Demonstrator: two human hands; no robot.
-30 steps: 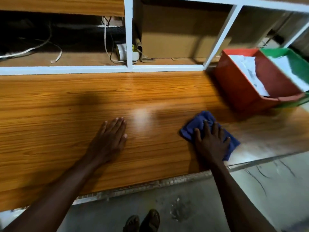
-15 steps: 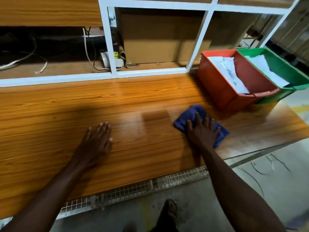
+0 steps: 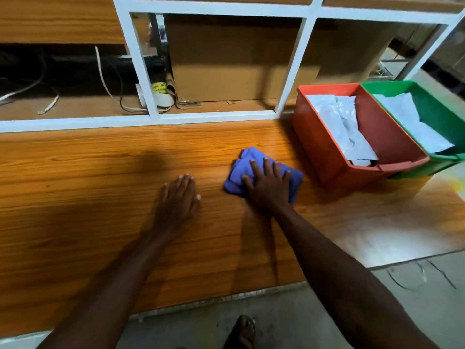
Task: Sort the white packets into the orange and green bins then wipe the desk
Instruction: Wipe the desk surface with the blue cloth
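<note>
My right hand [image 3: 270, 186] lies flat with straight, spread fingers on the crumpled blue cloth [image 3: 254, 167], pressing it on the wood-grain desk top [image 3: 100, 197]; my palm hides the near part of the cloth. Beside it, my left hand [image 3: 178, 200] rests flat and open on the bare desk, holding nothing. Beyond the cloth, to the right, stands the orange plastic bin [image 3: 327, 157] with white packets [image 3: 339, 124] inside, touching the green plastic bin [image 3: 437, 112], which the picture edge cuts off. More white packets lie in the green one.
</note>
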